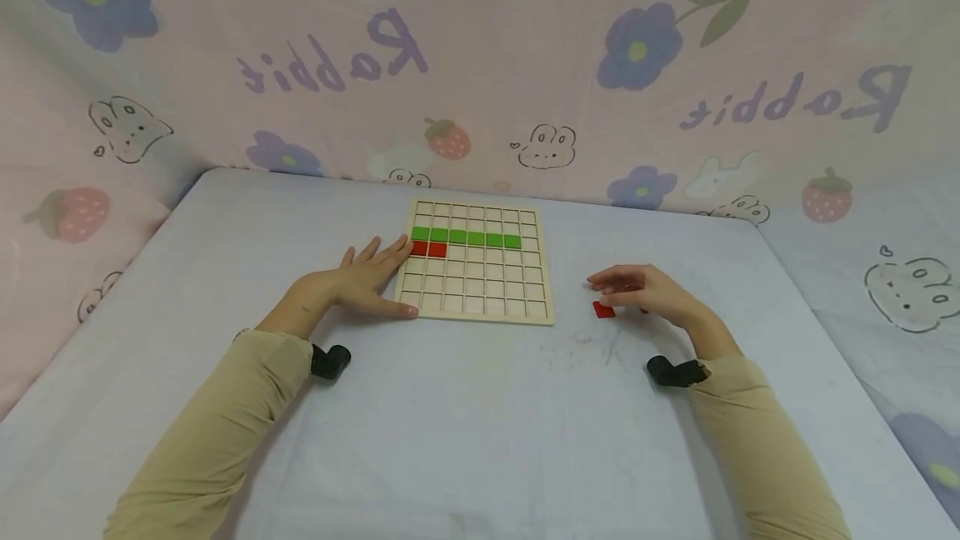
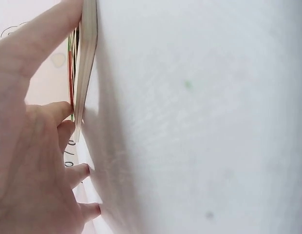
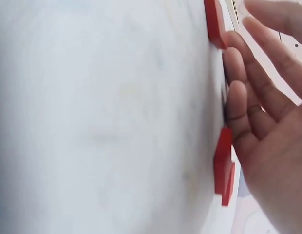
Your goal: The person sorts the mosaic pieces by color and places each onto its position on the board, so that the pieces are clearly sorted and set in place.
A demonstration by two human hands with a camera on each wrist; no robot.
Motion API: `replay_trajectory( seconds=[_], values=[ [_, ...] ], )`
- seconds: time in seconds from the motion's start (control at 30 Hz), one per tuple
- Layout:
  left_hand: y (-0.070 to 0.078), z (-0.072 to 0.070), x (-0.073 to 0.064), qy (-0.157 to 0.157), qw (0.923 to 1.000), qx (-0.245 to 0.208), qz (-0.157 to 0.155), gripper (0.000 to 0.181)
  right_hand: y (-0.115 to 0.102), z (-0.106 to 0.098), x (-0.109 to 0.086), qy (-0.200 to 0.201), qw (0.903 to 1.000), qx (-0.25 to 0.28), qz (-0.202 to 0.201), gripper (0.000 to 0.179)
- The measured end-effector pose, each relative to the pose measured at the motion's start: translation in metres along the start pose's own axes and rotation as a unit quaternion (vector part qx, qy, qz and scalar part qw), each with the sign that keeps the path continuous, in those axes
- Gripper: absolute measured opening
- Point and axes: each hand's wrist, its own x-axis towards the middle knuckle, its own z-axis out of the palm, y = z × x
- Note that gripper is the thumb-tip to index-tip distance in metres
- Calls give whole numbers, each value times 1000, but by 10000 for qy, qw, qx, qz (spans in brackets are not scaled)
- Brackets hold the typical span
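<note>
A pale wooden grid board (image 1: pixel 474 322) lies on the table with a row of green tiles (image 1: pixel 457 237) across it and two red tiles (image 1: pixel 428 249) just below that row's left end. My left hand (image 1: pixel 363 280) rests at the board's left side, fingers spread; thumb and forefinger touch its rim, and the left wrist view shows the board (image 2: pixel 87 53) edge-on beside them. Over the table to the right, my right hand (image 1: pixel 648 290) hovers with loosely bent fingers beside a loose red tile (image 1: pixel 603 309). More red tiles (image 3: pixel 223 163) lie under this hand in the right wrist view.
A white cloth (image 1: pixel 480 440) covers the table. Behind it hangs a pink printed curtain (image 1: pixel 487 65) with rabbits, flowers and strawberries. Black wrist mounts (image 1: pixel 330 362) stick out from both sleeves.
</note>
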Motion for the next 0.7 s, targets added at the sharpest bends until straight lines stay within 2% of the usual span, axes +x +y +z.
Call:
replay_trajectory(
  seconds=[0.33,0.7],
  values=[
    [1,0,-1,-1,10000,39,-67,108,4,-2,-9,-352,9990,-284,-46,41],
    [1,-1,-2,-11,10000,24,-27,108,4,2,-11,-370,9983,-423,-138,37]
  ],
)
